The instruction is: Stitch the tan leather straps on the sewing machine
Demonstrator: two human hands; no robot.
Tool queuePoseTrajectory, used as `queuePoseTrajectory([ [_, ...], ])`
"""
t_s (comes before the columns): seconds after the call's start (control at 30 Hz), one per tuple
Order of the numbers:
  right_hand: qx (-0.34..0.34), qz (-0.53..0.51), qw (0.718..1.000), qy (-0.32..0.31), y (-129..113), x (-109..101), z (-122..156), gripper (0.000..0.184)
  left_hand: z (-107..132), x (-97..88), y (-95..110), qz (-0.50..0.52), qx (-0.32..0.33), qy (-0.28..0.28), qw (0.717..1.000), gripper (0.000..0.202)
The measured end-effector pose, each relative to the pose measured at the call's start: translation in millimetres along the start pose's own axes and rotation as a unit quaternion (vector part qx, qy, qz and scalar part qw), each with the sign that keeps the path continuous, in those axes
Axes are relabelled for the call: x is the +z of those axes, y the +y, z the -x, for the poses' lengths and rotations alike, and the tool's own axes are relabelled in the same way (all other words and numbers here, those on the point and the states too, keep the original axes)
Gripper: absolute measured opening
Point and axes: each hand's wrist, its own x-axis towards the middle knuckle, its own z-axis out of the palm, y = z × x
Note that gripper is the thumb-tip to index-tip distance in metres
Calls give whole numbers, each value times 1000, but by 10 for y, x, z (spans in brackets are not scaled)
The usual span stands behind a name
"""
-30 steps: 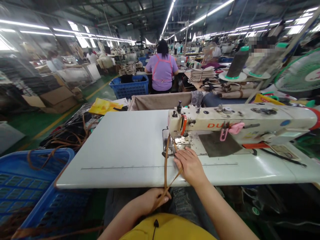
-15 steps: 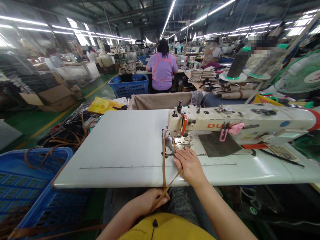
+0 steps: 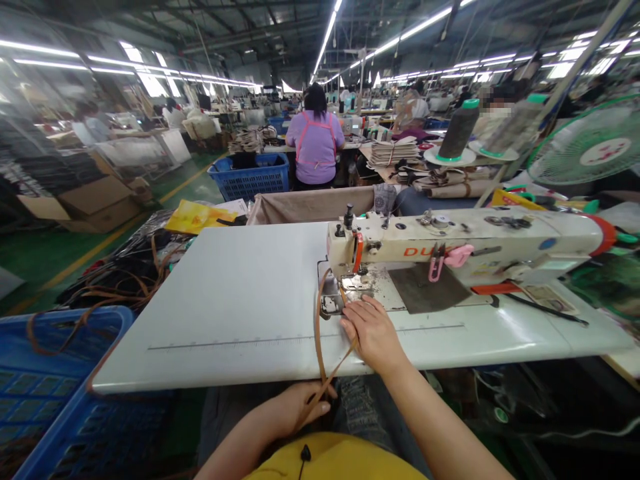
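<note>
A narrow brown strap (image 3: 319,333) runs from the presser foot area of the white sewing machine (image 3: 450,243) down over the front edge of the sewing table (image 3: 240,287). My right hand (image 3: 373,333) lies on the tabletop just in front of the needle plate (image 3: 353,283), fingers together on a length of the strap. Below the table edge, my left hand (image 3: 300,403) is closed around the strap, thumb and fingers gripping it above my lap. Between the two hands the strap slants, and a second length bows up to the machine. The stitching point itself is partly hidden.
Blue baskets (image 3: 65,380) stand at the left, beside a heap of brown straps (image 3: 135,283). Pink-handled thread snips (image 3: 436,263) hang on the machine. Thread cones (image 3: 456,130) and a green fan (image 3: 595,143) stand at right. A co-worker (image 3: 316,143) sits ahead.
The view has turned slightly, so the scene sits a little further left. Both hands keep nearly the same places on the strap, and the strap's left length bows slightly more.
</note>
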Motion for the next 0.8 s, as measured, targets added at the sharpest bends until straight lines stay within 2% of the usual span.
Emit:
queuePoseTrajectory([
  [0.07,2,-2,1000,1,4,2,4,26,-22,11,-5,9,5,-19,1000,28],
  [0.17,3,-4,1000,1,4,-4,1,27,-27,11,2,-2,-28,-36,999,17],
  [0.3,-2,-3,1000,1,6,-2,-1,28,53,-56,122,27,-1,0,1000,31],
  [0.43,-4,-5,1000,1,14,11,4,27,82,-91,211,45,26,3,999,26],
  [0.67,-3,-2,1000,1,9,2,-4,27,62,-63,108,22,-4,16,1000,29],
  [0.8,-1,-2,1000,-1,9,-1,-6,27,4,-7,-26,19,3,5,1000,27],
])
